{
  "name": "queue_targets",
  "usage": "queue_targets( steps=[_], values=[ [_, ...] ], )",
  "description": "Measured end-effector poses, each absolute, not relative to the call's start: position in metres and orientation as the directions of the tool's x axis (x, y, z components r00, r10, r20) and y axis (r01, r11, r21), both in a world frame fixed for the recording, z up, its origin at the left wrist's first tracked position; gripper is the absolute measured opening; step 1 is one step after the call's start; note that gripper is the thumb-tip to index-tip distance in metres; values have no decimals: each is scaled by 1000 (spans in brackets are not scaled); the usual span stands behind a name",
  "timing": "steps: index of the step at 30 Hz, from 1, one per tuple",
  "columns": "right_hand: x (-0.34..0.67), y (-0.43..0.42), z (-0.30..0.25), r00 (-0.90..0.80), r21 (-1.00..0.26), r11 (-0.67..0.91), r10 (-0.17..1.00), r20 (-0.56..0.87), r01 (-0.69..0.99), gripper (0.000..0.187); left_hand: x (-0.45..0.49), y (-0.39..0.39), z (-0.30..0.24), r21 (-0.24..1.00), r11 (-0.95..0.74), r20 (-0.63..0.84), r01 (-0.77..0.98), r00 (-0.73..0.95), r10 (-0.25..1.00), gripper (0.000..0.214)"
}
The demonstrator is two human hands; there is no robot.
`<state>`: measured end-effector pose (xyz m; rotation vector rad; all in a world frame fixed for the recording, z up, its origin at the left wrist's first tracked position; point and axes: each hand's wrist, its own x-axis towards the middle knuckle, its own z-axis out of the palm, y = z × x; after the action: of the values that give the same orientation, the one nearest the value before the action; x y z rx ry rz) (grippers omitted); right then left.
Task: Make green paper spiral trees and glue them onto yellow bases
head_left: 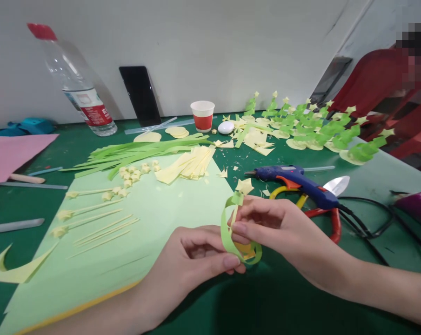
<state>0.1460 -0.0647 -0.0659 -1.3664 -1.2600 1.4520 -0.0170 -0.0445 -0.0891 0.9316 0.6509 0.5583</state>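
Observation:
A thin stick topped by a pale yellow paper star (244,186) is pinched upright between the fingers of my right hand (271,225). Just under the star, a green paper strip (225,232) is wrapped round the stick and hangs in a loose loop. My left hand (199,260) pinches the lower part of that strip between thumb and fingers. On the light green paper sheet (175,209) to the left lie loose paper stars (130,176), several sticks tipped with stars (88,209) and bare sticks (105,237).
A blue glue gun (294,181) lies over scissors (336,223) at right. Finished star-topped paper pieces (311,123) stand behind it. Green strips (143,151), yellow strips (192,165), a paper cup (202,116), a phone (140,95) and a bottle (88,100) sit farther back.

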Motion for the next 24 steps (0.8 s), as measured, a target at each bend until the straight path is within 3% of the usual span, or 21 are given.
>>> queue_targets(
  steps=[5, 10, 13, 15, 17, 18, 20, 21, 22, 24],
  values=[
    [149, -65, -68, -150, -979, -184, 969, -196, 89, 14, -18, -44, -89, 818, 545, -288, -182, 692, 662, 4],
    [148, -65, -68, -172, -977, -192, 963, -207, 97, 10, -17, -43, -90, 854, 510, -316, -109, 670, 672, 3],
    [151, -65, -63, -187, -956, -214, 949, -252, 202, 8, -17, -43, -91, 866, 495, -339, -69, 645, 685, 10],
    [162, -66, -60, -174, -911, -162, 955, -242, 378, 6, -17, -43, -92, 866, 494, -341, -75, 635, 693, 9],
    [180, -68, -59, -117, -761, -40, 982, -151, 647, 13, -18, -43, -92, 862, 498, -333, -90, 640, 693, 7],
    [192, -69, -60, -74, -615, 25, 996, -54, 788, 18, -18, -43, -92, 860, 501, -333, -94, 642, 691, 7],
    [215, -70, -65, 99, -253, -70, 989, 105, 965, 30, -18, -43, -92, 857, 509, -343, -86, 642, 686, 8],
    [226, -70, -68, 148, -100, -137, 983, 110, 985, 29, -18, -43, -92, 858, 508, -350, -76, 637, 686, 9],
    [235, -69, -72, 179, -38, -176, 980, 84, 984, 25, -18, -44, -91, 862, 503, -356, -68, 626, 694, 10],
    [247, -66, -78, 194, -52, -193, 981, 18, 980, 19, -17, -44, -91, 874, 482, -351, -64, 601, 718, 10]
  ],
)
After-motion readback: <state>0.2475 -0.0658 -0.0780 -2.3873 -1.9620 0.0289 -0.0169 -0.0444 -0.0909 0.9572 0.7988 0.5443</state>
